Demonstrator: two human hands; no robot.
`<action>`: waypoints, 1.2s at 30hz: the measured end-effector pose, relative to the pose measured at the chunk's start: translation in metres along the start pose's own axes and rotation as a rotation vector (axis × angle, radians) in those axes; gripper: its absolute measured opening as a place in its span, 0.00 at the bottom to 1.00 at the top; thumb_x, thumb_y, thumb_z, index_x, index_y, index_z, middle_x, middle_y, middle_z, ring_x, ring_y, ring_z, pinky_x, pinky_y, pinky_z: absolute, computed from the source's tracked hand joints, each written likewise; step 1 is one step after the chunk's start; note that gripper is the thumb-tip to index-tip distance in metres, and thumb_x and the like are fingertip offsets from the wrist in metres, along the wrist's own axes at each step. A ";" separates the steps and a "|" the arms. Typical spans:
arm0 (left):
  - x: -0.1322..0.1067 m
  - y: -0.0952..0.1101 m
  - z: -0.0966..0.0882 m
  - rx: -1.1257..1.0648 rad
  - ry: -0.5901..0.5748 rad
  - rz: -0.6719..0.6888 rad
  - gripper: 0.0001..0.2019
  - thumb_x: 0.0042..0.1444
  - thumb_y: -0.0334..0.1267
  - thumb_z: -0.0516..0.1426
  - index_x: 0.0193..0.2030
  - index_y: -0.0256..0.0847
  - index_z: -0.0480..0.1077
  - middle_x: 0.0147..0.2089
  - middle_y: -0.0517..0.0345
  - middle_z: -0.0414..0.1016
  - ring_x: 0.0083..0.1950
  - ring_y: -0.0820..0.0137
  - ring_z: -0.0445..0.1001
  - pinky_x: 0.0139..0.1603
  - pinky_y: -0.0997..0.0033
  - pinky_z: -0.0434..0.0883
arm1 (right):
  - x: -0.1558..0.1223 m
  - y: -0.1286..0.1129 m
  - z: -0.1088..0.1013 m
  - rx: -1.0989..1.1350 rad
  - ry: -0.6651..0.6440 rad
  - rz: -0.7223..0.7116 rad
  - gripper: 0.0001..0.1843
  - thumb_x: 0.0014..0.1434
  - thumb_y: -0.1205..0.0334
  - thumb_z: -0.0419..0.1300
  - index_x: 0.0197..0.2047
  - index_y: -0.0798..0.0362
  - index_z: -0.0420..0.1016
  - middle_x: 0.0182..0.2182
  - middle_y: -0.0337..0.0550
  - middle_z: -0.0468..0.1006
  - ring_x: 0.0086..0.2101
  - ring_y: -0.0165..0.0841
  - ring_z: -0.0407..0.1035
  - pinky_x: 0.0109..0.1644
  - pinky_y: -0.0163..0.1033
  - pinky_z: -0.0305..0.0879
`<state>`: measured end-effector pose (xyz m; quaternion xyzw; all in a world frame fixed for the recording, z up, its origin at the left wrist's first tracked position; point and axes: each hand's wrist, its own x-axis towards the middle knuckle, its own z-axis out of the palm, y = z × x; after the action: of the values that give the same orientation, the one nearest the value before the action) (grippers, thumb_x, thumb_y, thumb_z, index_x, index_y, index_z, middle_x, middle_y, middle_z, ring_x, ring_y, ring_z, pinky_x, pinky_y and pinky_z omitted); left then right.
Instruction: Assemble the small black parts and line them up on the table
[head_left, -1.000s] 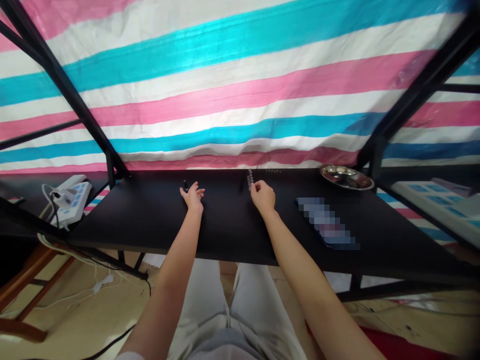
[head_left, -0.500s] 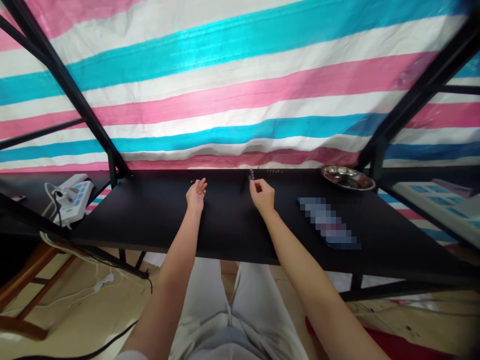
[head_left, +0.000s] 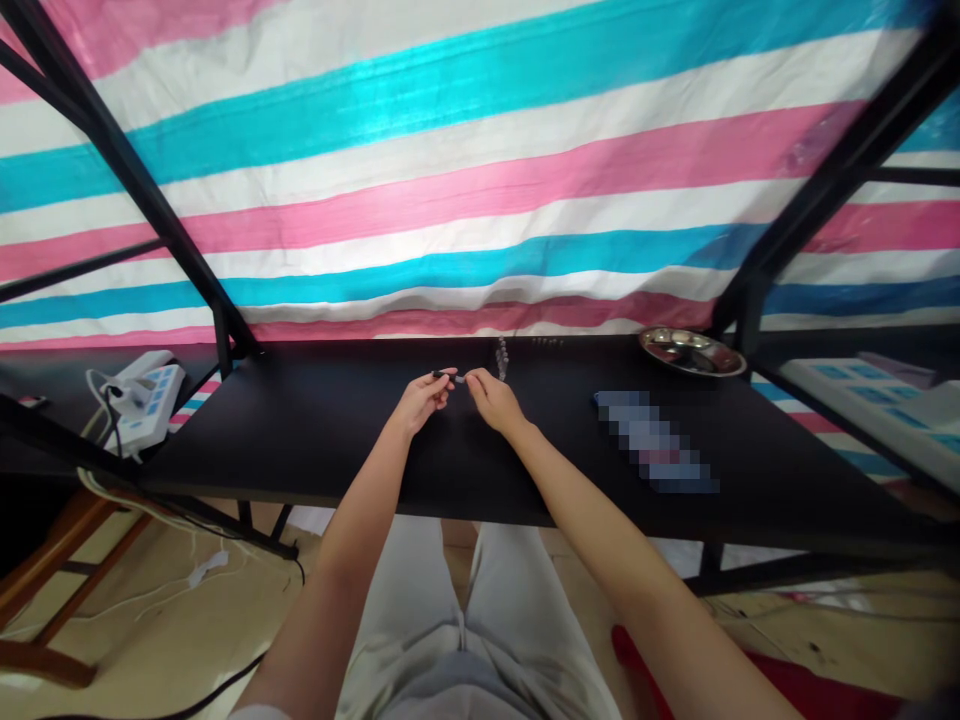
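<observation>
Both my hands meet over the middle of the black table [head_left: 315,440]. My left hand [head_left: 421,398] pinches a small dark piece [head_left: 441,374] between thumb and fingertips. My right hand [head_left: 489,398] pinches a tiny pale piece [head_left: 460,378] and holds it against the end of the dark one. Just beyond my right hand a short upright stack of small beads or parts [head_left: 502,356] stands on the table. A row of tiny parts [head_left: 547,342] lies near the table's far edge.
A metal dish [head_left: 691,351] sits at the back right of the table, with a blurred flat object [head_left: 656,455] in front of it. A white power strip [head_left: 142,392] with cables lies at the left. Black frame bars and a striped tarp stand behind.
My left hand lifted off the table with the dark piece and moved right. My right hand left the bead stack and moved left, so the two hands now meet.
</observation>
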<state>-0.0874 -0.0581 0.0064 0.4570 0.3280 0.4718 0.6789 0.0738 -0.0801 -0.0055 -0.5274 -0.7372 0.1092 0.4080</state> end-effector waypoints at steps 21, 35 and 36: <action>0.003 -0.002 0.003 -0.016 0.072 0.047 0.19 0.37 0.41 0.66 0.36 0.33 0.72 0.26 0.61 0.69 0.20 0.84 0.60 0.22 0.78 0.55 | 0.002 0.000 0.008 -0.025 -0.051 -0.019 0.18 0.62 0.53 0.39 0.36 0.52 0.65 0.26 0.41 0.72 0.26 0.31 0.66 0.30 0.33 0.55; 0.006 -0.006 0.002 -0.011 0.178 0.101 0.19 0.33 0.42 0.67 0.33 0.32 0.73 0.24 0.61 0.68 0.19 0.83 0.60 0.20 0.78 0.53 | 0.003 0.004 0.013 -0.064 0.003 -0.072 0.18 0.63 0.53 0.39 0.35 0.52 0.66 0.26 0.43 0.72 0.26 0.32 0.67 0.30 0.33 0.55; 0.007 -0.006 0.002 -0.013 0.183 0.105 0.19 0.33 0.42 0.67 0.32 0.32 0.73 0.24 0.60 0.68 0.20 0.83 0.59 0.21 0.78 0.53 | 0.003 0.004 0.013 -0.072 0.009 -0.076 0.18 0.63 0.53 0.39 0.34 0.52 0.66 0.26 0.43 0.72 0.26 0.32 0.67 0.30 0.33 0.54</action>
<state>-0.0814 -0.0530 0.0012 0.4241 0.3612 0.5485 0.6235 0.0669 -0.0726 -0.0147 -0.5138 -0.7584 0.0648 0.3958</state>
